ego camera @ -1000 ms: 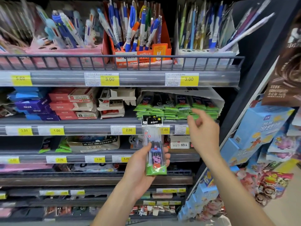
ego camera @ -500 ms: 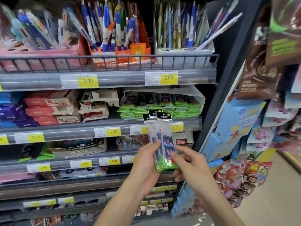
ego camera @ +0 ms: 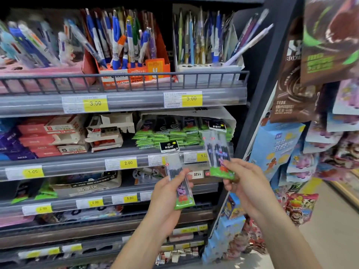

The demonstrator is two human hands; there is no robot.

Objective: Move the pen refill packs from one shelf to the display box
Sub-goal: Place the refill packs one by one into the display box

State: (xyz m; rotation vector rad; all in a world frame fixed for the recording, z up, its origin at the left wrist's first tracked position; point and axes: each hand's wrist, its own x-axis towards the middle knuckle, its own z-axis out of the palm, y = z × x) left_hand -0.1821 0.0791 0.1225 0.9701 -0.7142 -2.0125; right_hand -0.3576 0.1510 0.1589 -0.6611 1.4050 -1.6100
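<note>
Two pen refill packs held up, one in each grip, before the stationery shelves.

The left hand (ego camera: pixel 167 193) curls its grip round a refill pack (ego camera: pixel 179 183), upright, black header above the fingers. Beside it on the right, the right hand (ego camera: pixel 246 183) pinches the green foot of a second refill pack (ego camera: pixel 218 152), tilted slightly. Behind and above both grips, the display box (ego camera: pixel 231 121) holds stacked green packs (ego camera: pixel 169 135).
</note>
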